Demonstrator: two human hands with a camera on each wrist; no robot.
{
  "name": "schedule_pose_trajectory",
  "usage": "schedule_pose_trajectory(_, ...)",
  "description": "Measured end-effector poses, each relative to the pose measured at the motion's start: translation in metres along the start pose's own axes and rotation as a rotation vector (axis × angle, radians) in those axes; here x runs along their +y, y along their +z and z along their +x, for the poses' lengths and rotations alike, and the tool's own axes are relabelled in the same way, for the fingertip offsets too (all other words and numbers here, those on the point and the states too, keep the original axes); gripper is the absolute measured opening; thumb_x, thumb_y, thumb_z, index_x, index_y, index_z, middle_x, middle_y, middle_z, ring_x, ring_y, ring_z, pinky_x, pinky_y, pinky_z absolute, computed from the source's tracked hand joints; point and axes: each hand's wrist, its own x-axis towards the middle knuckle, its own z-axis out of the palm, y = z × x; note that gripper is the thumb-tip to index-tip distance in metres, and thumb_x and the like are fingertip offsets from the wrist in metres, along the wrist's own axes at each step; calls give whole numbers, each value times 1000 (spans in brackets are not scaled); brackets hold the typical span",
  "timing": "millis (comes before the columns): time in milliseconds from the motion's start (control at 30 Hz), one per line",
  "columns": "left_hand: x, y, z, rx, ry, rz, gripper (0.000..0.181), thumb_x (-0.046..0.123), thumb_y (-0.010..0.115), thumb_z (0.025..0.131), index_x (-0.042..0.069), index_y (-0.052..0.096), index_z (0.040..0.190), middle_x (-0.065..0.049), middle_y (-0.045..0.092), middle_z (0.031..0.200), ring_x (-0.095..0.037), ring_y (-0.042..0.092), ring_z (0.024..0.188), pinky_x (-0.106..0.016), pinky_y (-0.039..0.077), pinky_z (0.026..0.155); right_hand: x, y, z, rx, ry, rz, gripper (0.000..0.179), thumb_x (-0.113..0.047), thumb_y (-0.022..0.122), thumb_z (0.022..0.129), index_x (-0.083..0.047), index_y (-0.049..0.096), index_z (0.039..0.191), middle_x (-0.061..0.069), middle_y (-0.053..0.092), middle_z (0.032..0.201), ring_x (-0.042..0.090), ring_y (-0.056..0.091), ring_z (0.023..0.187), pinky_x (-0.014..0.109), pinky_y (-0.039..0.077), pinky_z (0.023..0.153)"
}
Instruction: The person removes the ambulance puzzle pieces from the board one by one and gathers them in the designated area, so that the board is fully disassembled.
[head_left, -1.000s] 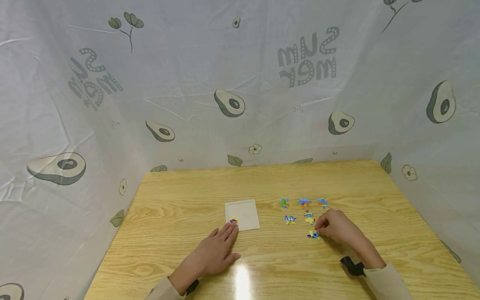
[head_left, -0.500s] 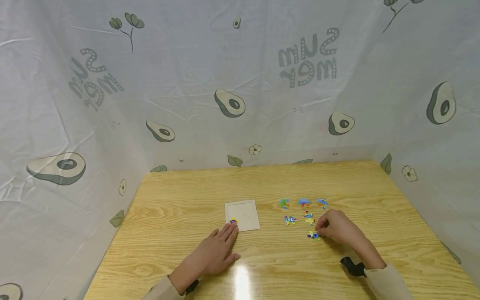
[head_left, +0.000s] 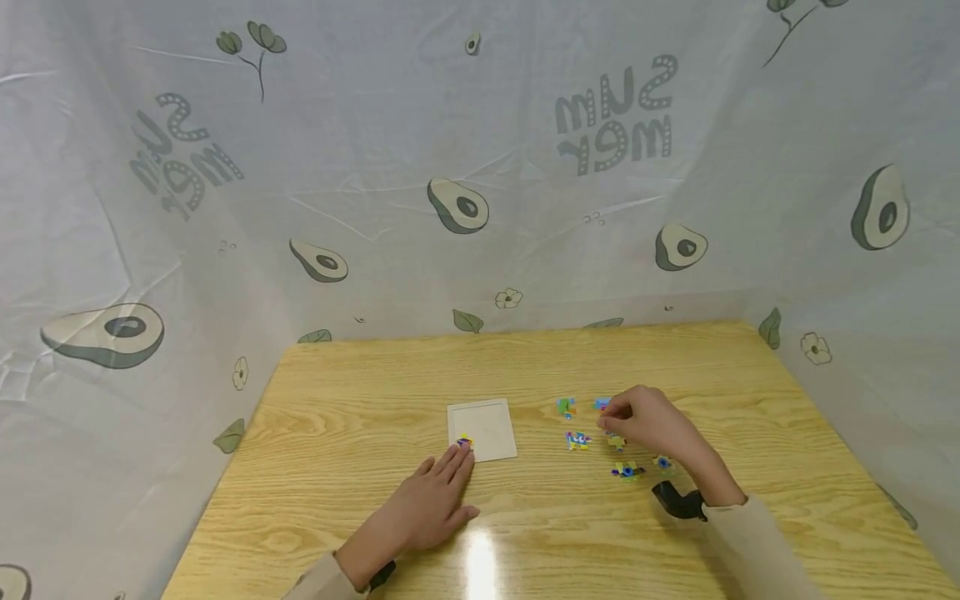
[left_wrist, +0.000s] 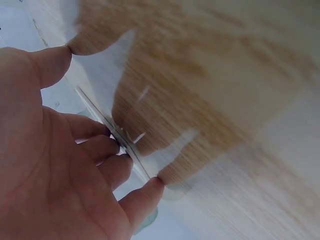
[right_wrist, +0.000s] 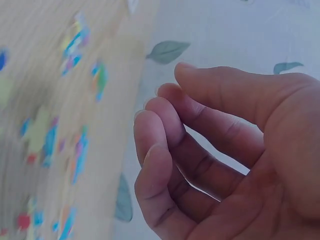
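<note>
My left hand (head_left: 435,504) lies nearly flat with its fingers stretched out. Its fingertips rest at the near-left corner of a square white puzzle board (head_left: 491,425), beside a purple and yellow jigsaw piece (head_left: 464,441) in that corner. In the left wrist view, the fingertips meet the board's thin edge (left_wrist: 92,105). My right hand (head_left: 648,421) hovers over the loose pieces with loosely bent fingers. The right wrist view shows nothing between its thumb and fingers. Under and around it lie a yellow piece (head_left: 617,442), a piece with eyes (head_left: 577,440) and a blue-dotted piece (head_left: 627,472).
More jigsaw pieces lie right of the board: a green one (head_left: 566,407), a blue one (head_left: 602,403) partly behind the right hand, and one (head_left: 662,462) under the right forearm. The wooden table (head_left: 360,392) ends at a hanging printed cloth (head_left: 390,250).
My right hand has left the blue-dotted piece, which stays on the table, and has moved up and left over the pieces. The piece near the right wrist has come into view. The left hand stays put.
</note>
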Motion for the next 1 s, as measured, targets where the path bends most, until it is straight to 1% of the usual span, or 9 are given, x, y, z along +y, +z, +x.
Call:
schedule_pose_trajectory(67,0,0,0,1,1,-8,75,52,44,110,4,29,166,-12,26,175,-29,29,162,-54,39,126,-7,1,6,-1,-17,10,18,-17,70,101,-2,80,102,12,79,93,23,69,73,27,53,60)
schedule_pose_trajectory(133,0,0,0,0,0,-19,75,52,44,110,4,28,166,-12,26,175,-30,29,163,-55,39,126,-15,3,13,-2,-39,11,18,-17,70,101,-2,80,103,13,79,95,21,69,77,27,54,63)
schedule_pose_trajectory(200,0,0,0,2,-2,-30,75,52,44,110,4,28,166,-13,25,175,-30,28,163,-55,38,126,-22,6,21,-3,-51,18,15,-16,69,101,-5,80,102,13,78,96,21,70,79,27,54,66)
schedule_pose_trajectory(300,0,0,-1,15,-1,-40,76,51,46,110,3,28,166,-13,25,175,-30,28,163,-55,39,125,-30,14,32,-8,-87,9,14,-16,70,101,-6,79,101,11,78,93,16,68,78,27,53,68)
schedule_pose_trajectory(367,-1,1,-1,29,1,-41,76,50,47,110,3,29,166,-14,26,175,-31,29,162,-55,39,125,-35,21,39,-20,-102,9,14,-16,70,101,-6,79,101,11,77,91,14,67,75,26,52,67)
schedule_pose_trajectory(467,-1,2,-2,45,3,-35,76,50,47,110,2,30,165,-15,27,175,-32,30,162,-55,40,125,-43,33,49,-41,-121,13,16,-17,70,102,-4,79,101,10,77,90,8,63,72,26,52,66)
schedule_pose_trajectory(700,-2,2,-4,58,7,-28,75,51,48,110,1,33,164,-15,30,173,-33,33,161,-55,42,123,-58,61,66,-103,-176,57,18,-16,69,102,-2,79,100,15,77,90,7,59,69,23,49,63)
schedule_pose_trajectory(833,-2,2,-6,53,-2,-36,74,50,48,110,0,33,164,-16,32,173,-32,33,160,-55,41,123,-65,76,74,-129,-203,64,17,-16,70,102,-4,80,98,13,78,90,6,56,68,21,47,63)
schedule_pose_trajectory(1000,-3,3,-12,57,-15,-39,73,48,50,109,0,36,163,-16,34,172,-33,35,159,-55,41,123,-73,92,83,-142,-219,57,11,-15,73,99,-9,80,94,4,76,84,6,55,68,20,47,63)
